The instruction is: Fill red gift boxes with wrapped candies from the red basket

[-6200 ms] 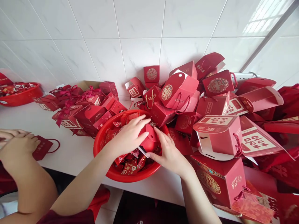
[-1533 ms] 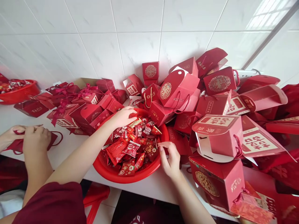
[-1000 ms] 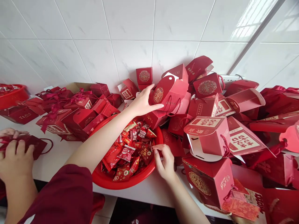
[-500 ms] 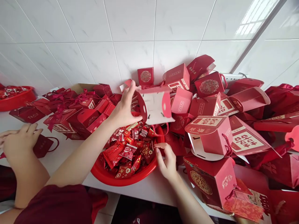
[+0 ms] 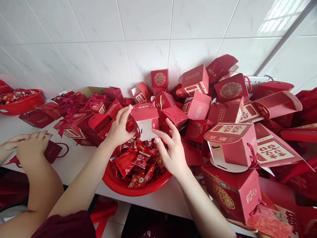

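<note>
A small red paper gift box (image 5: pixel 145 124), its pale inside showing through the open front, is held over a red basket (image 5: pixel 138 191). My left hand (image 5: pixel 121 129) grips the box by its left side, thumb low and fingers up. At the box's lower right edge, the thumb and forefinger of my right hand (image 5: pixel 171 148) close on the card; the exact hold is partly hidden. Beneath both hands, wrapped sweets (image 5: pixel 133 162) in red packets fill the basket.
Red gift boxes (image 5: pixel 225 142) are piled along the right and against the tiled wall. Ribboned boxes (image 5: pixel 71 127) stand at left, near a second red basket (image 5: pixel 24 104). Beside me a co-worker's hands (image 5: pixel 33 147) handle a small dark red box (image 5: pixel 53 152).
The box has come down and turned, its open side now lower toward me. My right hand has risen from the basket's rim to the box. The view has shifted slightly.
</note>
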The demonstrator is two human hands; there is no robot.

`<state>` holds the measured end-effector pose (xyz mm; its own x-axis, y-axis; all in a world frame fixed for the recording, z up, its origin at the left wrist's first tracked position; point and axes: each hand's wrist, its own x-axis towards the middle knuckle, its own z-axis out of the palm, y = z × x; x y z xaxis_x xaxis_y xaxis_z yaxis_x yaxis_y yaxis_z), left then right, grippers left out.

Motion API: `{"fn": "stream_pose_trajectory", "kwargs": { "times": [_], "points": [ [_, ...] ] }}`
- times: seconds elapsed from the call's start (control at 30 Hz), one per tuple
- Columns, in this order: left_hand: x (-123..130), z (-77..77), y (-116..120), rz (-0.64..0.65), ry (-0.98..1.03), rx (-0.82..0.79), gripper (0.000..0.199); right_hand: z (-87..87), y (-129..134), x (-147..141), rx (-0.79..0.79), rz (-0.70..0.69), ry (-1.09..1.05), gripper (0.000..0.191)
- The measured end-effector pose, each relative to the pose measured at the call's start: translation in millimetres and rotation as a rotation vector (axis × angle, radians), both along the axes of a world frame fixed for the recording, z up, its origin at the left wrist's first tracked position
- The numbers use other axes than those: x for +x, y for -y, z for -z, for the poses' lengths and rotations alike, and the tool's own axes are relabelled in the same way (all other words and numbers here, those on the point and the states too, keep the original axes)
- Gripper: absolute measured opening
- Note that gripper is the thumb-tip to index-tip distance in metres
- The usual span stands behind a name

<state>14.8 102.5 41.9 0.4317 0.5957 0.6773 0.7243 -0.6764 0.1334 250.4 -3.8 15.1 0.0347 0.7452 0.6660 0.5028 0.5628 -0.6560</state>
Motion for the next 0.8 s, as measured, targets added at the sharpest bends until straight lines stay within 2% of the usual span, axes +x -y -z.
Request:
{"fn": "stream_pose_trajectory", "kwargs": {
  "times": [0.1, 0.23, 0.37, 0.53, 0.7, 0.8],
  "points": [
    [-1, 0.5, 6, 0.001, -0.048, -0.020, 0.103, 12.0, -4, -8, -0.068, -0.053, 0.030, 0.033],
    [-1, 0.5, 7, 0.025, -0.076, -0.032, 0.097, 25.6, -4, -12, -0.069, -0.106, 0.045, 0.035],
    [-2, 2.4, 2, 0.056, -0.043, -0.128, 0.099, 27.8, -2, -10, -0.069, -0.136, -0.034, 0.040],
    [-6, 7.5, -4, 0.129, 0.109, -0.204, 0.103, 28.9, -1, -5, -0.025, -0.152, -0.210, 0.042],
    [-5, 8.5, -3, 0.296, 0.223, -0.363, 0.097, 33.1, -2, -1, -0.088, -0.163, -0.434, 0.041],
    [-3, 8.7, -1, 0.372, 0.218, -0.394, 0.093, 32.9, -1, -2, -0.075, -0.114, -0.437, 0.038]
  ]
}}
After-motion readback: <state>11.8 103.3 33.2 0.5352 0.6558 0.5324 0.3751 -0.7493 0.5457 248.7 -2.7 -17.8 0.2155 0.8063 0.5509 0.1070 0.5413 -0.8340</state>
